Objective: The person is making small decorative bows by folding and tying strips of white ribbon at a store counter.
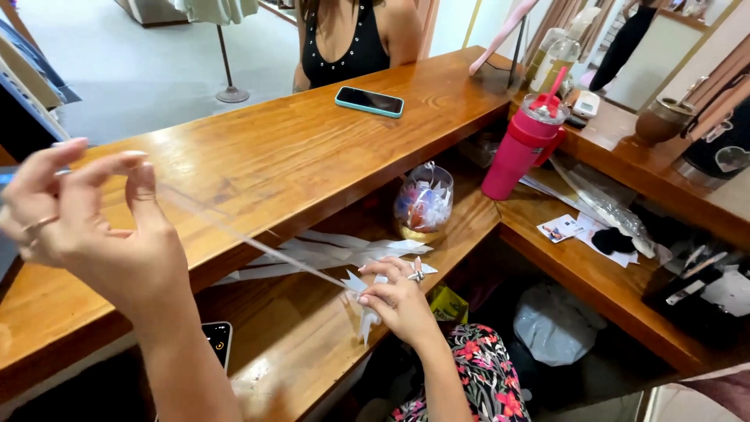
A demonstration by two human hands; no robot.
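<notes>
A big wooden counter (258,168) runs from the near left corner up to the far right. Below its near edge sits a lower shelf (305,344), also wood. A second counter (625,273) joins on at the right.

A person in a black top (348,47) sits behind the far edge of the counter. A phone (369,101) with a light blue case lies flat near that far edge, just in front of them.

A pink cup (525,148) with a red straw stands at the right end of the shelf, in the corner where the two counters meet. A round glass jar (423,202) full of small bright bits stands on the shelf close to it, toward the left.

The left hand (86,227) is lifted high over the near left part of the counter. Its thumb and first fingers are pinched tight on the end of a clear strip (250,242) — the strip is pulled straight and slopes down to the right. The right hand (402,301) rests at the near edge of the shelf. Its fingers are curled narrow, pinching the other end of the strip along with a small white paper piece (366,312). It wears a ring.

Long white paper strips (328,252) lie flat on the shelf, just behind the right hand. Another phone (219,341) lies at the near left edge of the shelf — only part of it shows.
</notes>
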